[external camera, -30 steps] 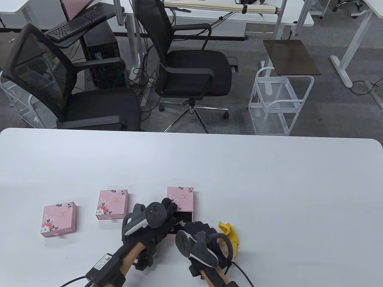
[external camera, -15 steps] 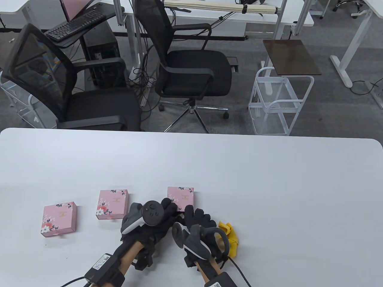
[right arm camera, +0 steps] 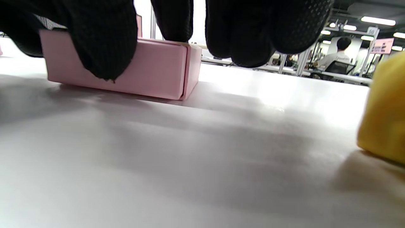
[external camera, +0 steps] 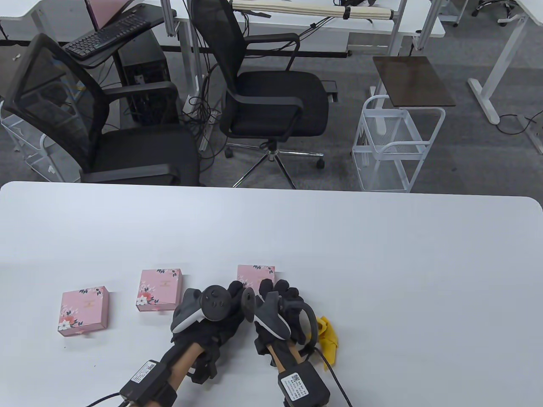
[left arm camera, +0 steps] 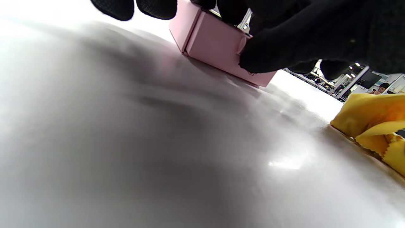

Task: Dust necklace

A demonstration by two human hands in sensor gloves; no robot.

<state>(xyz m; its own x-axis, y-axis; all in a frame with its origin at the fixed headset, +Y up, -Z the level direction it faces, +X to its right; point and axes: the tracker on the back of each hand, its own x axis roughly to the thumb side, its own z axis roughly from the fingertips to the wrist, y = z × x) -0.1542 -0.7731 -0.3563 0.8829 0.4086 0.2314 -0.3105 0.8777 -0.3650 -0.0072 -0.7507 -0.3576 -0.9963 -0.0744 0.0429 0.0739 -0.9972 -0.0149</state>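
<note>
Pink box [external camera: 256, 276] sits closed on the table [external camera: 382, 275]; left hand [external camera: 220, 311] and right hand [external camera: 282, 307] both grip it with curled fingers, yellow cloth [external camera: 328, 337] beside.

Office: 2 mesh chairs [external camera: 271, 97], desks, keyboard [external camera: 106, 36].

No text or label is legible anywhere

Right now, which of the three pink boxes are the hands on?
The rightmost pink box, next to the yellow cloth. Both the left hand and right hand touch it; the middle box and leftmost box sit untouched.
</note>
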